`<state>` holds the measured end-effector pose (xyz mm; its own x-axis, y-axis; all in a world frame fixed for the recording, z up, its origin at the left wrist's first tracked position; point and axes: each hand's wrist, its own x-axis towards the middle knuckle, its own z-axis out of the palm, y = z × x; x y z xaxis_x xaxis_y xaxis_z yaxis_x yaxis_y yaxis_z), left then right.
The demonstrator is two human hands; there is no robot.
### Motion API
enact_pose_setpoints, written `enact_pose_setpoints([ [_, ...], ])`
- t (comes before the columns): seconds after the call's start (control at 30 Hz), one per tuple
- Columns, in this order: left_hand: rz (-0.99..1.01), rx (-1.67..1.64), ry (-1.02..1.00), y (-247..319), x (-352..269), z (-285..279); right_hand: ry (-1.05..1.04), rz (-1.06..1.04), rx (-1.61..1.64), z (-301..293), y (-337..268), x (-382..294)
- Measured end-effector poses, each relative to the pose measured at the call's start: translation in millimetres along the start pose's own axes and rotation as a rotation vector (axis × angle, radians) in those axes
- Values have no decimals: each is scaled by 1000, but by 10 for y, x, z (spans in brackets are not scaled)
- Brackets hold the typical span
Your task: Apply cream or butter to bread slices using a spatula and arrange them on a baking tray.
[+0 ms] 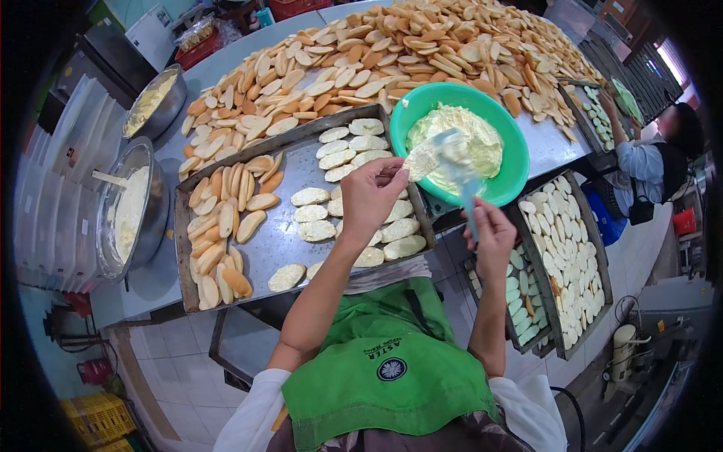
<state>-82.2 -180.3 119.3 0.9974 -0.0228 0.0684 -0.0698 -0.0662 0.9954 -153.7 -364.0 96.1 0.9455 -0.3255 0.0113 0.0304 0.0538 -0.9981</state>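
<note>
Between the fingertips of my left hand (pixel 374 192) is a bread slice (pixel 421 160) coated with pale cream, held over the near left rim of a green plastic bowl (pixel 517 164). My right hand (pixel 490 229) grips a light-blue spatula (pixel 470 203); its blurred, cream-smeared blade is at the slice. A mound of pale yellow cream (pixel 480 133) fills much of the bowl. Left of the bowl lies a metal baking tray (pixel 282 226). Plain bread slices (pixel 226 223) are heaped at its left end, and cream-coated slices (pixel 312 213) lie in rows towards its right.
A large pile of bread slices (pixel 429 45) covers the table's back. Steel bowls of cream (pixel 148 226) (pixel 178 96) stand left, beside stacked plastic bins (pixel 68 209). At right, a filled tray (pixel 565 260) rests over other trays. A person (pixel 644 158) works at another tray beyond.
</note>
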Motion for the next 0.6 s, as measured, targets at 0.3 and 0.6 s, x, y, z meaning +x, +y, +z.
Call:
enact_pose_setpoints([
  [0.3, 22, 14, -19, 78, -38, 18, 221, -330, -421, -10, 125, 115],
  [0.6, -30, -145, 3, -3, 85, -194, -125, -240, -300, -373, -14, 74],
])
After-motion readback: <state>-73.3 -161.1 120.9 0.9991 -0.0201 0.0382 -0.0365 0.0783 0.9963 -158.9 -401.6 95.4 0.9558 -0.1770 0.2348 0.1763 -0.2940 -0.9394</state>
